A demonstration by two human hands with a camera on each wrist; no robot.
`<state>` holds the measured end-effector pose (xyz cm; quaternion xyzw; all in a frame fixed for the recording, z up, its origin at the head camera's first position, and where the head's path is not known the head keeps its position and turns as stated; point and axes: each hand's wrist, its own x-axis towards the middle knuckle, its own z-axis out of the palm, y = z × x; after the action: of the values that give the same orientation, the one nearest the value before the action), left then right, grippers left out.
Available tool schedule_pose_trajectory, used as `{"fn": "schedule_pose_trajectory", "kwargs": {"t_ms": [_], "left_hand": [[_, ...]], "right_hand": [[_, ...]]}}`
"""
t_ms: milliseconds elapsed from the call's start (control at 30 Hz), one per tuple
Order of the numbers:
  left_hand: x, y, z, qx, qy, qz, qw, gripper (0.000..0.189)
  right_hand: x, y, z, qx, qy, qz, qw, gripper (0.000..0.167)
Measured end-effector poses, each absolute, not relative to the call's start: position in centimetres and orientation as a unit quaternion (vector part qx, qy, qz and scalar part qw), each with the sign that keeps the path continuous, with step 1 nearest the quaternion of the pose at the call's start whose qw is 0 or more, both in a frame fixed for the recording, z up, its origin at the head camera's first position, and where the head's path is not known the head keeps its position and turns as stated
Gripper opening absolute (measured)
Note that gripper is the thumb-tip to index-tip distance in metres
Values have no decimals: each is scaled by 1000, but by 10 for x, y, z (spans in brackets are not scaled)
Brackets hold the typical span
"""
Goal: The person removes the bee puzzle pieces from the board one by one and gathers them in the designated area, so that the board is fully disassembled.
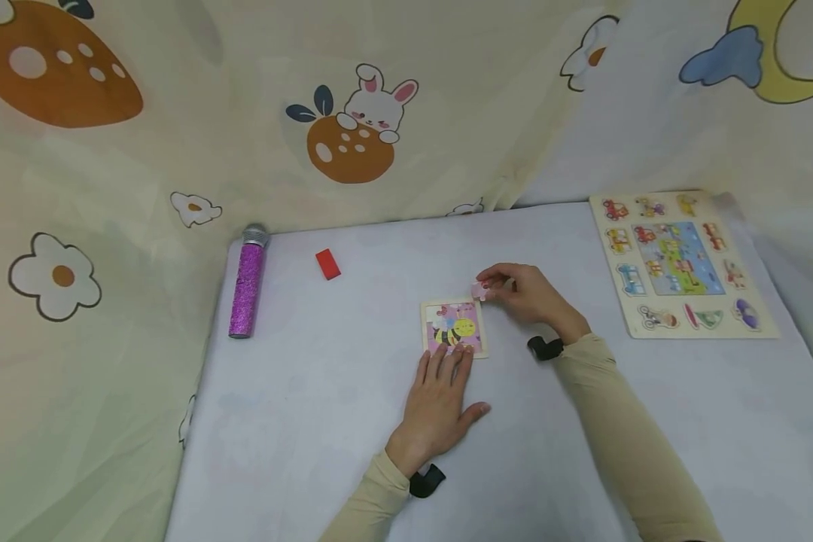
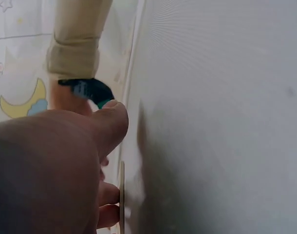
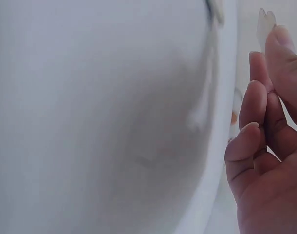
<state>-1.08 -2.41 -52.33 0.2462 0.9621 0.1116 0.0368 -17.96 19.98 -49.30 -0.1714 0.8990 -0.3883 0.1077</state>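
A small square jigsaw board [image 1: 423, 331] with a yellow bee picture on pink lies on the white table, with a pale gap at its upper left. My left hand [image 1: 433, 410] rests its straight fingertips on the board's near edge, thumb spread to the side. Over the far right corner, my right hand [image 1: 530, 295] pinches a small pink puzzle piece [image 1: 479, 290] between thumb and forefinger. The right wrist view shows that puzzle piece [image 3: 266, 30] edge-on above the thumb tip, the other fingers curled below. In the left wrist view, the board's thin edge [image 2: 121, 187] meets the left fingers.
Toward the back left lie a red rectangular block [image 1: 328, 264] and a purple glittery microphone [image 1: 247, 290]. At the right is a large wooden picture puzzle [image 1: 619, 297] with several shaped pieces. A patterned cloth [image 1: 244, 113] hangs behind the table [image 1: 312, 421].
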Motion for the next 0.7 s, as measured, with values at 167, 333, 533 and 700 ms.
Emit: {"fn": "schedule_pose_trajectory", "kwargs": {"t_ms": [167, 333, 533, 700], "left_hand": [[-12, -23, -521, 245, 963, 110, 34, 88], [-14, -19, -521, 241, 965, 101, 27, 88], [-17, -13, -521, 241, 967, 82, 12, 84], [-20, -11, -521, 242, 965, 100, -14, 75]], "right_hand": [[-179, 224, -494, -151, 904, -384, 115, 26], [-179, 240, -495, -149, 906, -379, 115, 28], [-178, 255, -497, -130, 910, -374, 120, 30], [-177, 263, -499, -110, 914, -368, 134, 32]]}}
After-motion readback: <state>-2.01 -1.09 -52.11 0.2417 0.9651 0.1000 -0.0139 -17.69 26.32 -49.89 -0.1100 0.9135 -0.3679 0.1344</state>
